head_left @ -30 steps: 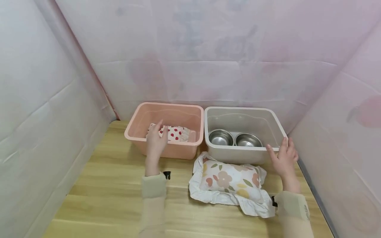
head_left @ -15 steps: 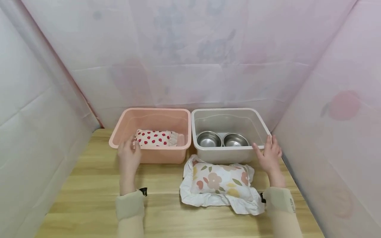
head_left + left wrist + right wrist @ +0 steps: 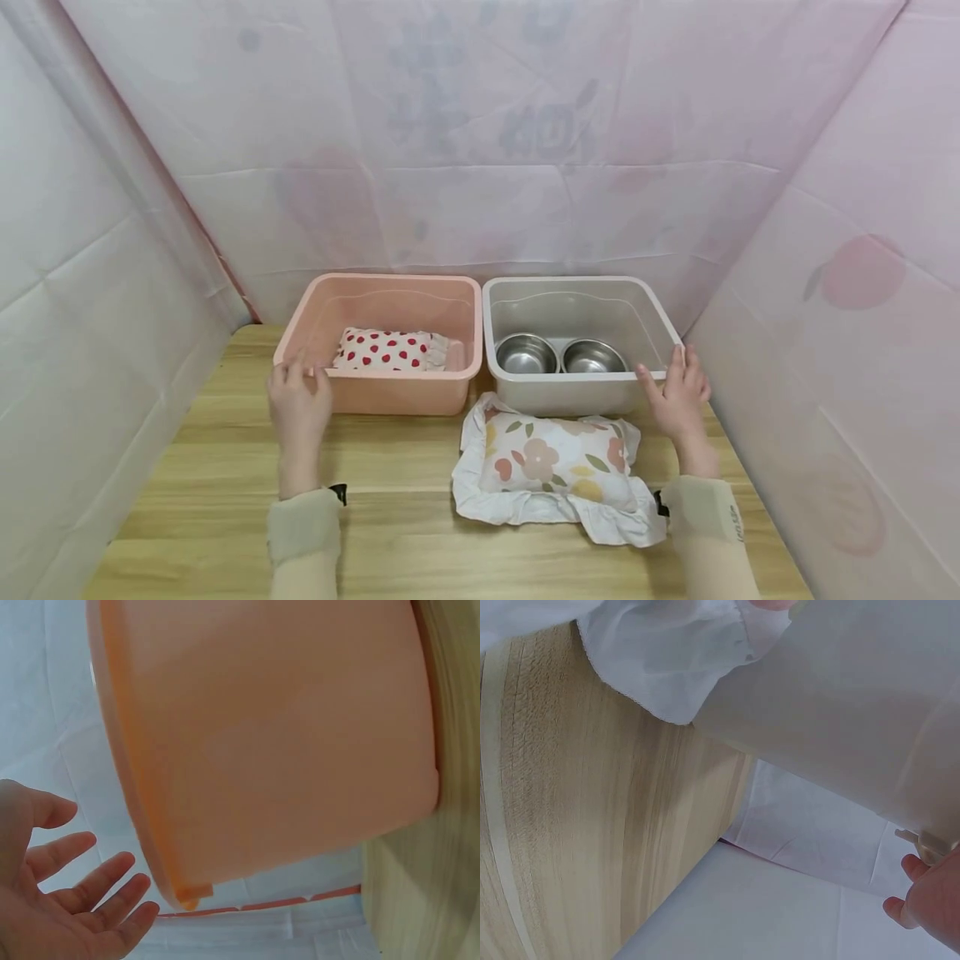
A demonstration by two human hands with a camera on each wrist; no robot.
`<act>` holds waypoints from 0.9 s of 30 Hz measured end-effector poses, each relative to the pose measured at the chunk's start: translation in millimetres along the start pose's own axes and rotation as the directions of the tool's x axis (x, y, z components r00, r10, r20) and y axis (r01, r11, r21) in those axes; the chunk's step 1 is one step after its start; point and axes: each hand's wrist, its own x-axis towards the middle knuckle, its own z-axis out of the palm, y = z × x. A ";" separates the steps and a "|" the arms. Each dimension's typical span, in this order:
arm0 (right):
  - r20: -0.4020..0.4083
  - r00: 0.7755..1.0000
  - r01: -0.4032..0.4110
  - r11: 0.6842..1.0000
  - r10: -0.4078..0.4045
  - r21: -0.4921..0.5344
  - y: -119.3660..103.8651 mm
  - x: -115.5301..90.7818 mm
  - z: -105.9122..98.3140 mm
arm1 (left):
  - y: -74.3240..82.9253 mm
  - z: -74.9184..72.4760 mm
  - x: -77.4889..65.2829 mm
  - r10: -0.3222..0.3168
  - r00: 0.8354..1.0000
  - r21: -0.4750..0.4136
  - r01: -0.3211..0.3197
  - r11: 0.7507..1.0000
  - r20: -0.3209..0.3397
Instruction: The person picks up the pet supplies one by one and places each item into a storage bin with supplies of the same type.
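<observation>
My left hand (image 3: 300, 408) is at the front left corner of a pink plastic bin (image 3: 408, 396), fingertips right at the rim. In the left wrist view its loosely bent fingers (image 3: 112, 881) are spread beside the rim. Inside the pink bin lies a small strawberry-print pillow (image 3: 386, 348). My right hand (image 3: 681, 400) rests on the front right corner of a light grey bin (image 3: 573, 396), thumb toward the front rim and fingers along the side. Two steel bowls (image 3: 527, 355) sit side by side in that bin.
A floral pillow with white ruffles (image 3: 558, 467) lies in front of the grey bin on the wooden table (image 3: 405, 533). Both bins stand side by side near the back curtain (image 3: 465, 217). Curtains also hang at left and right.
My left hand has moved left, from over the strawberry pillow to the pink bin's front left corner. The right hand stays at the grey bin's corner. The head view has shifted.
</observation>
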 end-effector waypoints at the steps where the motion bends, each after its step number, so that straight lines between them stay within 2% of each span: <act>1: 0.006 1.000 0.000 1.000 0.000 0.002 0.4 0.2 -0.2 | -0.5 -0.3 0.0 0.000 1.000 -0.001 0.000 1.000 -0.007; 9: 0.009 1.000 -0.007 1.000 0.006 0.008 3.0 -0.4 -1.1 | -10.1 1.2 4.1 -0.013 1.000 0.009 0.013 1.000 -0.014; 15: -0.010 1.000 0.004 1.000 -0.004 -0.005 2.3 0.6 1.3 | -21.7 5.7 13.3 0.030 0.998 0.040 -0.028 0.999 -0.059; 19: 0.002 1.000 0.005 1.000 -0.005 -0.005 0.9 -0.1 1.5 | -29.6 6.7 21.1 0.014 0.998 0.083 -0.009 0.997 -0.066; 22: 0.013 1.000 0.001 1.000 -0.001 -0.014 0.0 -0.6 0.4 | -34.6 6.2 29.2 -0.032 0.999 0.130 0.036 0.991 -0.031; 24: 0.015 1.000 0.000 1.000 0.001 -0.018 -0.6 -0.6 0.5 | -37.3 4.2 34.3 -0.081 0.997 0.164 0.078 0.983 0.015; 27: 0.011 1.000 0.000 1.000 0.000 -0.024 0.0 -0.6 0.5 | -40.5 1.5 41.6 -0.159 0.982 0.203 0.137 0.969 0.098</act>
